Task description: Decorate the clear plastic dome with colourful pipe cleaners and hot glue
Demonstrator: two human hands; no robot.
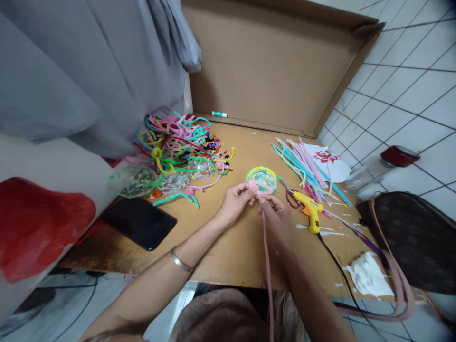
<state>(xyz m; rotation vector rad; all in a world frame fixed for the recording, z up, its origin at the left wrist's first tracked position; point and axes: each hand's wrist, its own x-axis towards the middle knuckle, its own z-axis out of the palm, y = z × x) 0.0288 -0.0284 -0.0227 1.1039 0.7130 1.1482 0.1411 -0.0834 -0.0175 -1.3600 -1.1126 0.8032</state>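
One fuzzy pink pipe cleaner runs from frame centre to the bottom edge, pinched by left hand and right hand against a round coiled piece. Bare wooden table below; glue gun right; black phone left.

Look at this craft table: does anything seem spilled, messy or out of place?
Yes. White blobs and smears lie on the wooden table around the yellow glue gun, like dripped glue. A crumpled white paper sits near the edge.

Glue gun right of the coil — phone far left.
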